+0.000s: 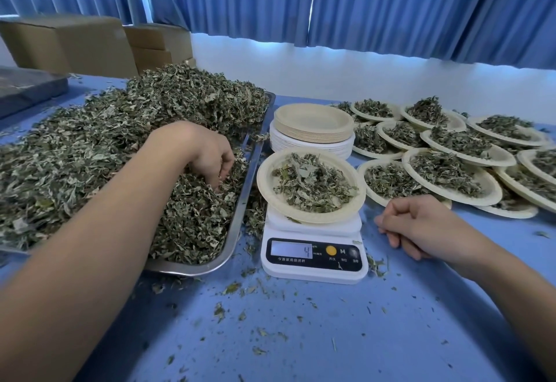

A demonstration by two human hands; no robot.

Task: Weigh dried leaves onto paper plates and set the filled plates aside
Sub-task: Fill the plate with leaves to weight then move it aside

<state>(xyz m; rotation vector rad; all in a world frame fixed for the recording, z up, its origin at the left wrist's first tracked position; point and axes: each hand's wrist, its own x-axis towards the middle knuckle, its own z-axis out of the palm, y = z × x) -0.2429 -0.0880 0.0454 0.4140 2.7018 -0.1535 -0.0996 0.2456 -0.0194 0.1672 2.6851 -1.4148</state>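
Fingers (221,171) of the left hand (207,153) curl into the dried leaves (120,141) heaped in the tray (240,216), pinching a tuft likely feather-light and brittle, best lifted loosely; the right hand (421,225) rests loosely curled, empty, beside the plate (264,177) on the scale (313,261).

left hand (210,157) gripping dried leaves (90,156) in tray (240,201) | filled plate (264,180) on scale (313,265) | right hand (421,225) on table (331,336)

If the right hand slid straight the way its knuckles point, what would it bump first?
Probably the white scale, at its right edge under the plate of leaves. Only blue table lies between it and the right hand, though depth is unclear.
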